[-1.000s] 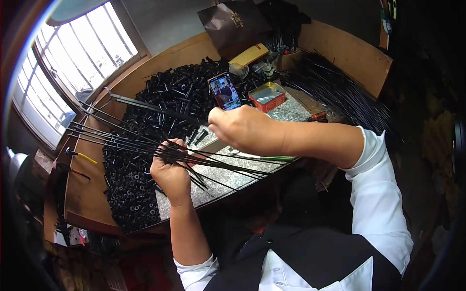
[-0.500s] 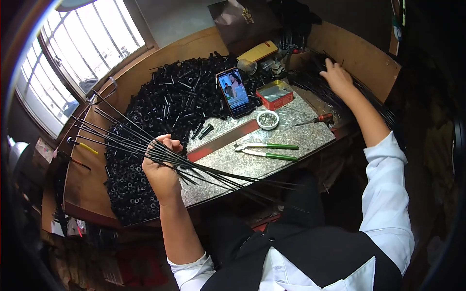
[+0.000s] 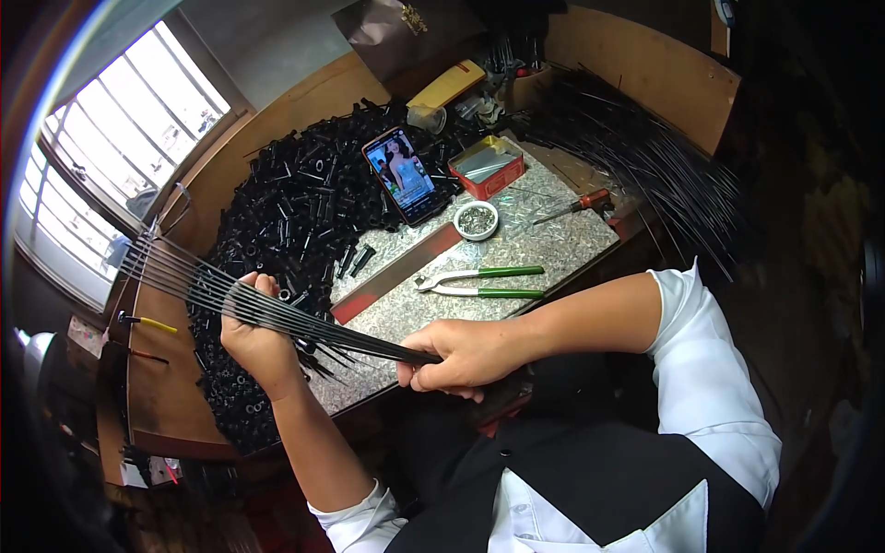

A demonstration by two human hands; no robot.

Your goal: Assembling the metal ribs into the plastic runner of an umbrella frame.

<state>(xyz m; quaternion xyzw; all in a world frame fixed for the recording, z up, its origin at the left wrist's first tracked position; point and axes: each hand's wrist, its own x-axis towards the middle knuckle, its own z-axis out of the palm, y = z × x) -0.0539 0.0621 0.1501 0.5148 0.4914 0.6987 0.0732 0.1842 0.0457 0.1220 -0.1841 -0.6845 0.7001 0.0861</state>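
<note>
A bundle of long thin black rods [image 3: 318,324] slants down from the upper left toward the bench's front edge. Wrapped round its middle is my left hand [image 3: 256,343], fingers closed. My right hand [image 3: 459,354] grips the lower right end, where the rods draw tightly together. Toward the left the far ends fan out in front of the window. Several shorter dark ends stick out beneath the bundle beside my left hand. Green-handled pincers [image 3: 481,282] lie on the speckled bench top [image 3: 373,376], just beyond my right hand.
Small black tubular parts [image 3: 295,198] are heaped at left. A phone [image 3: 402,177] leans against them. Near it are a red tin [image 3: 487,173], a white dish [image 3: 476,221] of small metal bits and a screwdriver [image 3: 581,205]. More black rods [image 3: 654,157] lie at far right.
My right hand has come back from the rod pile at far right and closed on the bundle's lower right end. My left hand has shifted slightly left and down. The phone's picture has changed.
</note>
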